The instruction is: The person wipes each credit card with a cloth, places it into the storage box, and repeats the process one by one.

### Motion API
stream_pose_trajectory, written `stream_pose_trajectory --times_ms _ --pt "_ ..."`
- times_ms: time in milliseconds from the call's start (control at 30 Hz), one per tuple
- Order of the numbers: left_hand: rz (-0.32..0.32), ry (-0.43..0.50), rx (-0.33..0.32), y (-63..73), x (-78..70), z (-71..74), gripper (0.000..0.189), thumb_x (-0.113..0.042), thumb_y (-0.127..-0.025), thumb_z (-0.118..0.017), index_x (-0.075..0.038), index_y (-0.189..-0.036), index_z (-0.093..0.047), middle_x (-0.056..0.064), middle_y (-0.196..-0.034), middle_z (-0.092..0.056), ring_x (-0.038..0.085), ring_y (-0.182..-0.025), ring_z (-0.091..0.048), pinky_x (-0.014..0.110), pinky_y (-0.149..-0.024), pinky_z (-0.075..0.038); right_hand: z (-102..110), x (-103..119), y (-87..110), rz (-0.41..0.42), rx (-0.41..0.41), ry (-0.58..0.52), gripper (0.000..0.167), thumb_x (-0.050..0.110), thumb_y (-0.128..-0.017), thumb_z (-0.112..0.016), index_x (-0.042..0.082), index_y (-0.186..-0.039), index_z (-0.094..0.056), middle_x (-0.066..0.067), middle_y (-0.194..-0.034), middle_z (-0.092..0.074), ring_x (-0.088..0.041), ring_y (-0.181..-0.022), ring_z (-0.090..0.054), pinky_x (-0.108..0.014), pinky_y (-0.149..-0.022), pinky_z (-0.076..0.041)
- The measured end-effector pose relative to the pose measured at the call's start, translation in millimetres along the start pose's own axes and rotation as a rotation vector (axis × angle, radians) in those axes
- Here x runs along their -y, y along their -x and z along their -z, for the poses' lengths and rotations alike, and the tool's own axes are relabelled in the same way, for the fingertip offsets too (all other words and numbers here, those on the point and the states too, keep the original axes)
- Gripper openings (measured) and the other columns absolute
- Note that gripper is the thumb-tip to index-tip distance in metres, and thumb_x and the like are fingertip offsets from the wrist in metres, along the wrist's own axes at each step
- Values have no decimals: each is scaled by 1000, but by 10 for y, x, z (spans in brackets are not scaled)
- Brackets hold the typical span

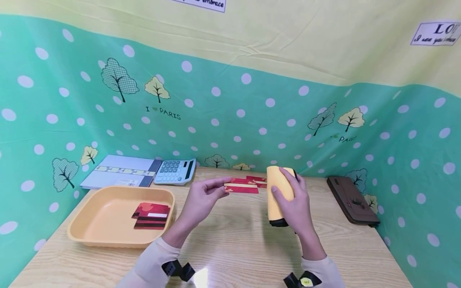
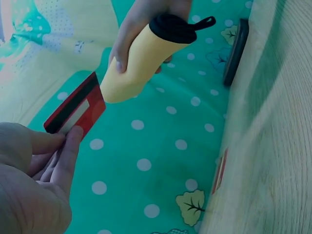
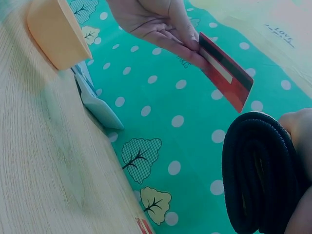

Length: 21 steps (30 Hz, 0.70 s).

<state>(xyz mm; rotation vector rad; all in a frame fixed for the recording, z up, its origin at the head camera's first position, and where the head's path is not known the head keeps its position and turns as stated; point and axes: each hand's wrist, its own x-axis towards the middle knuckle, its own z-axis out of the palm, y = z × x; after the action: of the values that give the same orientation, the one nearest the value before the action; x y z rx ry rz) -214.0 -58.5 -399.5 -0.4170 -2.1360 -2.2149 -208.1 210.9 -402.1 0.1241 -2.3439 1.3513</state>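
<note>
My left hand [image 1: 201, 200] pinches a red bank card [image 2: 78, 106] by one end between thumb and fingers. A dark stripe and a white strip run along the card in both wrist views. My right hand [image 1: 297, 204] grips a rolled or folded yellow item [image 1: 275, 196] with black edging, held above the table. Its black end [image 3: 256, 170] shows several folded layers in the right wrist view, and a small black loop [image 2: 204, 23] sticks out in the left wrist view. The card's free end points toward this yellow roll. More red cards [image 1: 257, 181] lie on the table behind the held card.
On the left stands a peach plastic bin [image 1: 104, 238] with red cards [image 1: 151, 216] in it. Behind it are a folder [image 1: 120, 170] and a light blue calculator [image 1: 174, 172]. A brown wallet [image 1: 353, 200] lies at the right, by the patterned curtain [image 1: 234, 132].
</note>
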Motion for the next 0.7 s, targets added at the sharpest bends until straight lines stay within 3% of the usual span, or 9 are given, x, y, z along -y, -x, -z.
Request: stream_pose_trajectory --times_ms 233,433,533,700 --pt "-16 45 -24 -9 19 1 24 0 -100 -63 4 -122 -72 26 -118 -74 19 -98 -79 30 -89 -65 3 -2 -2 4 0 -4 56 21 -95 -75 33 -147 -57 -14 -144 -44 -31 -96 -57 -31 -74 -55" --pt "-2 56 -65 -16 24 4 22 -2 -98 -67 8 -117 -73 27 -99 -77 14 -78 -77 30 -77 -68 6 -8 -1 9 0 -10 55 22 -96 -74 34 -146 -57 -13 -144 -44 -30 -96 -58 -30 -74 -55" --pt "0 17 -96 -15 16 7 22 -5 -97 -70 8 -113 -75 26 -91 -76 11 -70 -73 26 -70 -67 7 -8 0 11 1 -12 55 22 -96 -74 34 -146 -57 -13 -144 -44 -30 -96 -58 -30 -74 -55" --pt "-41 -156 -178 -6 13 20 17 -15 -93 -78 -4 -105 -82 17 -87 -73 10 -70 -60 17 -64 -53 7 -4 0 12 3 -10 55 21 -96 -74 34 -147 -57 -13 -144 -44 -30 -95 -58 -30 -74 -55"
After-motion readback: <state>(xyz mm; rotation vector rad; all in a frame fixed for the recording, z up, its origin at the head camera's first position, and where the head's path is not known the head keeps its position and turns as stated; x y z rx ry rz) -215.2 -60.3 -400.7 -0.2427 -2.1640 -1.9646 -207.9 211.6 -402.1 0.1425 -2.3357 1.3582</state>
